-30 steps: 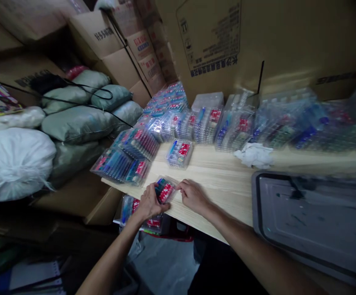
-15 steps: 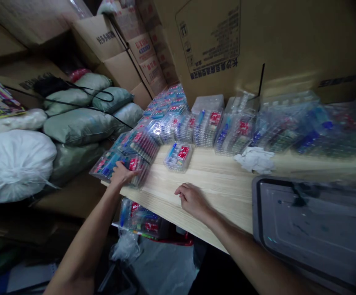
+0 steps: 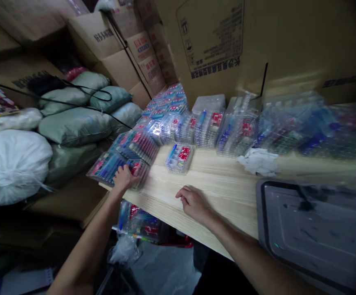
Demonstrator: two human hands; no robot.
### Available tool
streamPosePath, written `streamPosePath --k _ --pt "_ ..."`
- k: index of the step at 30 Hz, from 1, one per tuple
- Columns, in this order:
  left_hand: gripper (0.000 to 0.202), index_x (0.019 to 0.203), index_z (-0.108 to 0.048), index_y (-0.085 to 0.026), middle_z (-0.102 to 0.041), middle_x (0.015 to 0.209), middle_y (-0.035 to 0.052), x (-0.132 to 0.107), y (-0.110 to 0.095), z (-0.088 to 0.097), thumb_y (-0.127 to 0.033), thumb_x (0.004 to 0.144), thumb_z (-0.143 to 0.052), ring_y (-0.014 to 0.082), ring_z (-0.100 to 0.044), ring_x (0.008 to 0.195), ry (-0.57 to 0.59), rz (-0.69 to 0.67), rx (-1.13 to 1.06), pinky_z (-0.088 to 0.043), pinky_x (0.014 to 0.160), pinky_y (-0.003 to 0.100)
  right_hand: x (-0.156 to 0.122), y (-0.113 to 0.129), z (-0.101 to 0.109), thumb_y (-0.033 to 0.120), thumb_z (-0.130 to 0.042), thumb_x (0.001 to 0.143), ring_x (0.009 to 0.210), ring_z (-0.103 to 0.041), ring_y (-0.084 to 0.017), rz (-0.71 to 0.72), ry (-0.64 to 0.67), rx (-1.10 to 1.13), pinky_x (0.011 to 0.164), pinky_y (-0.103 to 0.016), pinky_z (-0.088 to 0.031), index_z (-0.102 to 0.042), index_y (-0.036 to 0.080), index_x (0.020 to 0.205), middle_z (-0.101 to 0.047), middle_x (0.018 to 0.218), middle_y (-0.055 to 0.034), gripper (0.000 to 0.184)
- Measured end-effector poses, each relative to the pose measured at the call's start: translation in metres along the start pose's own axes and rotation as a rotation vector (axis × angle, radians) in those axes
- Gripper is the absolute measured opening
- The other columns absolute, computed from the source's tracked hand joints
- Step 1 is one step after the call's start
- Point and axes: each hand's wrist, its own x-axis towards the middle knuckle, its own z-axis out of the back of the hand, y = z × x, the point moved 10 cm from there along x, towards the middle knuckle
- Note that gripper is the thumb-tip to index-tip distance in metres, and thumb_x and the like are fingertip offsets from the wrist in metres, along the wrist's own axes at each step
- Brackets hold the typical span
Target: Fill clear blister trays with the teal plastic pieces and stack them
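My left hand (image 3: 124,178) rests on top of a stack of clear plastic packs (image 3: 139,169) at the table's left end. Its thumb and fingers are spread across the uppermost pack, which shows a red card and blue pens. My right hand (image 3: 193,201) hovers at or just above the bare wood, fingers curled in, with nothing visible in them. Beyond it, a small separate stack of clear packs (image 3: 179,158) stands on the table, its top one holding a blue pen and a red patterned card. The undersides of the left fingers are partly hidden.
More packs (image 3: 209,127) stand in rows along the table's back. A crumpled white tissue (image 3: 257,161) and a grey plastic lid (image 3: 313,229) lie to the right. Cardboard boxes (image 3: 215,41) rise behind, stuffed sacks (image 3: 76,125) are piled at left. Below the table edge sit further packs (image 3: 141,221).
My left hand has shifted slightly to the right on the same stack. My right hand has stayed almost in place. The view has turned a little.
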Motion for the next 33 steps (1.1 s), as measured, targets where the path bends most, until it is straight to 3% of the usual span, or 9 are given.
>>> streamPosePath --k 3,7,9,15,20,24,28,33 --pt "0.073 0.133 -0.044 -0.015 -0.036 0.148 0.0257 -0.009 -0.002 0.001 -0.058 0.076 -0.061 0.0429 -0.043 0.131 -0.051 -0.038 0.048 -0.040 0.099 0.053 -0.001 0.000 0.000 -0.006 -0.049 0.073 0.087 -0.060 -0.017 0.001 -0.002 0.009 0.081 -0.028 -0.046 -0.066 0.019 0.086 -0.065 0.087 -0.0034 0.033" --pt "0.061 0.133 -0.049 -0.016 -0.055 0.130 0.0210 -0.013 0.003 -0.001 -0.054 0.086 -0.052 0.0380 -0.058 0.114 -0.026 -0.064 -0.021 -0.047 0.091 0.048 -0.003 0.001 0.000 -0.006 -0.048 0.073 0.081 -0.060 -0.016 0.008 -0.002 0.016 0.079 -0.028 -0.046 -0.066 0.020 0.086 -0.064 0.085 -0.0020 0.033" --pt "0.055 0.130 -0.053 -0.016 -0.058 0.127 0.0199 -0.015 0.002 0.000 -0.052 0.088 -0.050 0.0368 -0.059 0.111 -0.045 -0.084 -0.035 -0.048 0.090 0.046 -0.004 0.002 0.000 -0.005 -0.048 0.074 0.081 -0.060 -0.016 0.012 -0.003 0.012 0.078 -0.028 -0.046 -0.066 0.019 0.086 -0.064 0.085 -0.0022 0.033" --pt "0.058 0.135 -0.049 -0.017 -0.054 0.133 0.0199 -0.030 0.003 0.000 -0.049 0.087 -0.053 0.0384 -0.053 0.119 -0.153 -0.085 -0.030 -0.045 0.094 0.051 -0.004 0.002 0.000 -0.005 -0.048 0.074 0.079 -0.060 -0.015 0.019 0.002 0.013 0.077 -0.028 -0.046 -0.066 0.019 0.086 -0.064 0.085 -0.0020 0.032" --pt "0.044 0.132 -0.054 -0.020 -0.057 0.135 0.0137 -0.041 0.007 -0.011 -0.037 0.093 -0.044 0.0308 -0.053 0.123 -0.182 -0.202 -0.102 -0.043 0.102 0.042 -0.004 -0.001 -0.003 -0.005 -0.048 0.074 0.080 -0.060 -0.016 0.019 -0.003 0.015 0.077 -0.028 -0.046 -0.066 0.019 0.086 -0.065 0.085 -0.0028 0.032" --pt "0.049 0.136 -0.050 -0.016 -0.052 0.142 0.0159 -0.043 0.009 -0.017 -0.036 0.092 -0.046 0.0283 -0.047 0.131 -0.192 -0.256 -0.104 -0.036 0.110 0.039 -0.005 -0.004 -0.006 -0.005 -0.048 0.073 0.083 -0.060 -0.017 0.030 -0.016 0.029 0.078 -0.029 -0.046 -0.066 0.019 0.084 -0.065 0.085 -0.0030 0.032" --pt "0.061 0.142 -0.040 -0.012 -0.045 0.148 0.0204 -0.045 0.003 -0.026 -0.036 0.087 -0.051 0.0306 -0.040 0.139 -0.148 -0.333 -0.050 -0.031 0.114 0.043 -0.004 -0.005 -0.008 -0.004 -0.047 0.073 0.086 -0.060 -0.018 0.047 -0.026 0.046 0.078 -0.029 -0.046 -0.066 0.020 0.083 -0.065 0.086 -0.0026 0.033" --pt "0.068 0.144 -0.033 -0.013 -0.043 0.150 0.0193 -0.057 0.000 -0.020 -0.036 0.082 -0.051 0.0311 -0.036 0.142 -0.116 -0.357 -0.097 -0.031 0.115 0.047 -0.005 -0.001 0.001 0.000 -0.052 0.074 0.091 -0.062 -0.018 0.015 -0.008 -0.059 0.084 -0.030 -0.047 -0.068 0.021 0.086 -0.069 0.092 -0.0036 0.029"
